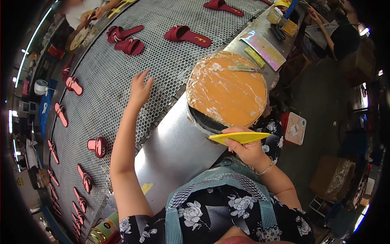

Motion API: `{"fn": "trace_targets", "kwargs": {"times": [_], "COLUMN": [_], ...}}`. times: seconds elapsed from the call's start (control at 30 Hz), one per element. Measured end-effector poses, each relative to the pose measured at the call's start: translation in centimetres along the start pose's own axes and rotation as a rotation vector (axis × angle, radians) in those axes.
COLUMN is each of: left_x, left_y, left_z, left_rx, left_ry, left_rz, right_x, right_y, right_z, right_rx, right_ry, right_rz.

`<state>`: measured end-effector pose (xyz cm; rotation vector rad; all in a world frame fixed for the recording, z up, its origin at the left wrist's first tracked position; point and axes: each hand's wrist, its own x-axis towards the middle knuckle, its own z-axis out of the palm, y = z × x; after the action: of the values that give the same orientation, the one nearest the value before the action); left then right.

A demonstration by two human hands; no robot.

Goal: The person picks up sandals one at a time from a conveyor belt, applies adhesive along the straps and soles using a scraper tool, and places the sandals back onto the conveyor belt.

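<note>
My left hand (141,90) reaches out over a perforated metal conveyor belt (162,69), fingers apart and holding nothing. The closest footwear to it is a dark red slide sandal (187,36) farther along the belt and a pair of dark red sandals (130,46) beyond the fingertips. In my right hand (248,151), close to my body, a thin yellow sole-shaped piece (239,138) is pinched, seen almost edge-on. Just past it stands a round orange-topped work stand (227,89) covered in wrinkled clear film with whitish smears. A narrow strip (245,67) lies on its top.
Pink-lined sandals (96,146) line the belt's left side. A metal ledge (174,150) runs beside the belt, carrying a shiny iridescent plate (266,51) farther off. Co-workers sit at upper left and upper right. A red bin with a white lid (294,128) and a cardboard box (332,178) stand at right.
</note>
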<state>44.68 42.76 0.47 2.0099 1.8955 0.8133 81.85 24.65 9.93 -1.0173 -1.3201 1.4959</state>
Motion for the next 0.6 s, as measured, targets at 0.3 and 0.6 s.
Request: {"fn": "trace_targets", "kwargs": {"times": [0.3, 0.6], "left_x": [18.1, 11.4], "left_y": [7.6, 2.2], "left_z": [12.4, 8.1], "left_rx": [0.318, 0.258], "left_ry": [-0.186, 0.084], "left_rz": [-0.134, -0.079], "right_x": [0.5, 1.5], "right_y": [-0.1, -0.2], "right_z": [-2.0, -4.1], "right_rx": [-0.064, -0.061], "right_ry": [-0.023, 0.062], "right_rz": [0.017, 0.098]}}
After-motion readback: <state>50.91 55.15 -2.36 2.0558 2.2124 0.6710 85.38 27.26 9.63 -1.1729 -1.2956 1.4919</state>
